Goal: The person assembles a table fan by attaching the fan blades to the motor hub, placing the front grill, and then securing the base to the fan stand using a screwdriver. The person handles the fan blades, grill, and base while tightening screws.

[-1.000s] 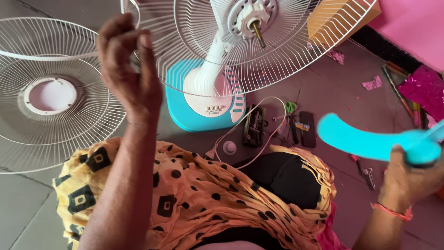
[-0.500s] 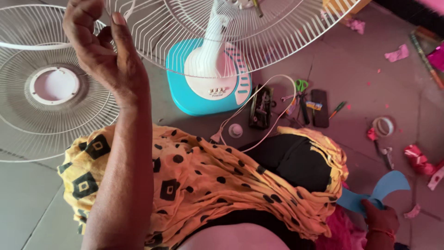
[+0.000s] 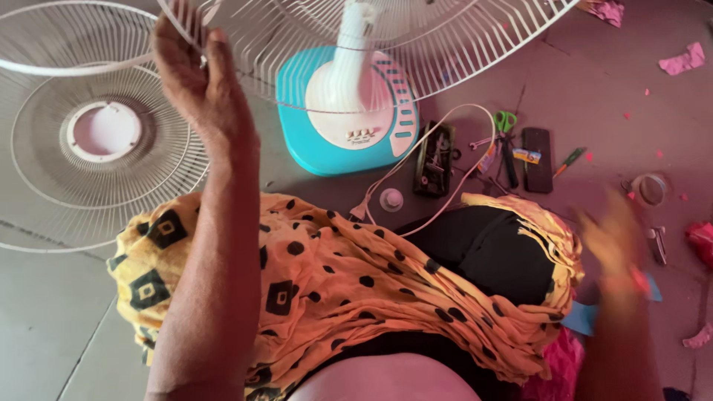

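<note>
Two hands work over a dismantled pedestal fan on the floor. The left hand point(image 3: 194, 82) is raised with its grip pinched shut on the rim of the rear wire guard point(image 3: 460, 44), which is mounted on the fan's white neck above the blue base point(image 3: 297, 141). The right hand point(image 3: 613, 241) is a blur low at the person's side; whether its grip is open or closed cannot be told, and nothing is clearly in it. A blue fan blade point(image 3: 583, 315) lies partly hidden on the floor just beneath that wrist. The loose front guard point(image 3: 89, 186) rests on the floor to the left. A white power cord point(image 3: 438, 171), green-handled scissors point(image 3: 506, 134) and a dark remote-like block point(image 3: 536, 148) lie near the base.

Steadying the guard well, by this view, calls for a firm pinch on the rim itself, not the thin spokes, so the cage does not flex.

Half a second earlier the right hand clasped the blue blade near the floor; now the blade lies below it. The left hand has closed onto the rim from just beside it.
</note>
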